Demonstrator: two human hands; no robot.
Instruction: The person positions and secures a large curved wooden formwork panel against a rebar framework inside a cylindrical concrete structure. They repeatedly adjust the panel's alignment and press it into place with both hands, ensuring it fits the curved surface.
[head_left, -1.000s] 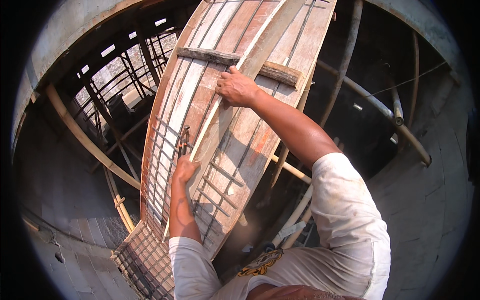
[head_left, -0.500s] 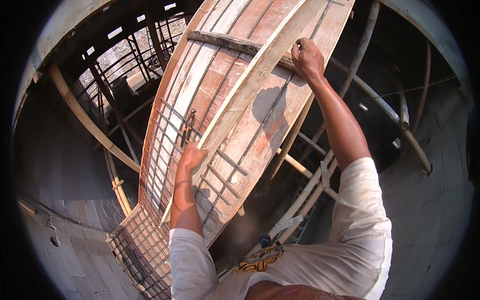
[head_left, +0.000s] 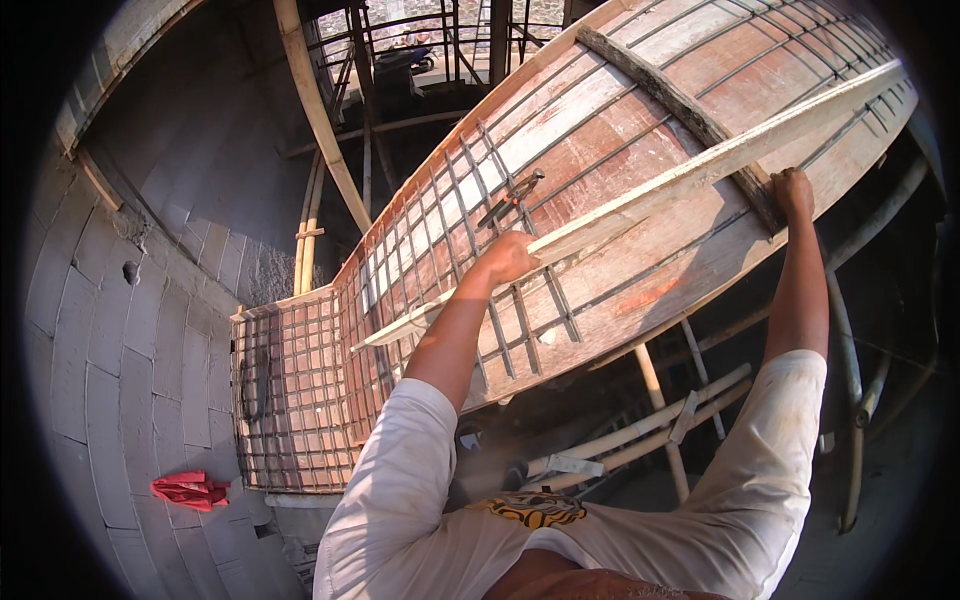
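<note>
A long pale wooden plank [head_left: 640, 205] stands on edge, running lengthwise over a sloping plywood formwork [head_left: 640, 275]. My left hand [head_left: 508, 258] is closed around the plank, toward its lower end. Further up the slope, my right hand [head_left: 793, 190] has its fingers curled against the side of a dark wooden bar [head_left: 690, 115], near the bar's lower end; its fingertips are partly hidden. This bar lies crosswise and passes beneath the plank. Just beyond my left hand, a dark hand tool with orange marks [head_left: 512, 197] rests on the steel rebar grid [head_left: 440, 215].
Below left, a rebar mesh [head_left: 295, 400] covers a lower formwork section beside a grey block wall [head_left: 115, 370]. A red cloth or bag [head_left: 190, 490] lies near it. Bamboo poles [head_left: 325, 120] rise at the far left; more bamboo poles [head_left: 640, 435] stand under the formwork.
The view has turned, so the formwork now slants more to the right. My right hand has come down from above the plank to the dark bar. My left hand still holds the plank.
</note>
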